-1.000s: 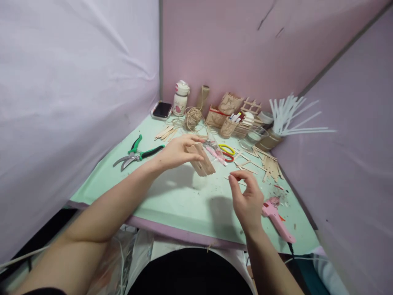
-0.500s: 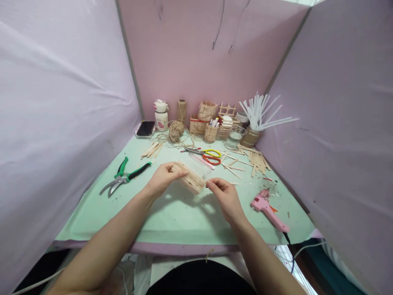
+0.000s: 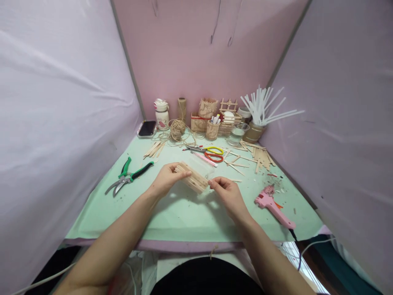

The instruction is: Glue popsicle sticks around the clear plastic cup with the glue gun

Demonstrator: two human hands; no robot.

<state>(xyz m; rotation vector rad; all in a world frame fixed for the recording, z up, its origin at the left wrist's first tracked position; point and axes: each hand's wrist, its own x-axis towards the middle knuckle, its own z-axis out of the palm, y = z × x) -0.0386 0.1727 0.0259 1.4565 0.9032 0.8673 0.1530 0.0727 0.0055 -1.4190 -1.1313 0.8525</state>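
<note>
A small panel of pale craft sticks point(image 3: 194, 180) laid side by side is held tilted above the green tabletop. My left hand point(image 3: 170, 176) grips its left end, thumb on top and fingers underneath. At its lower right corner my right hand point(image 3: 225, 190) is closed in a pinch, thumb against forefinger. Whatever sits between those fingertips is too small to make out. Just behind the panel lie a pink pen point(image 3: 205, 159) and scissors point(image 3: 211, 153) with one yellow and one red handle loop.
Green-handled pruning shears point(image 3: 127, 176) lie at left, a pink glue gun point(image 3: 273, 207) with a cord at right. Loose craft sticks point(image 3: 262, 159) are scattered at back right. Along the back stand a twine ball point(image 3: 177, 129), a white bottle point(image 3: 161, 115), a water cup point(image 3: 238, 133) and white glue sticks point(image 3: 260, 106).
The whole view has shifted slightly. My left hand still holds the panel at nearly the same tilt, and my right hand stays pinched at its corner.
</note>
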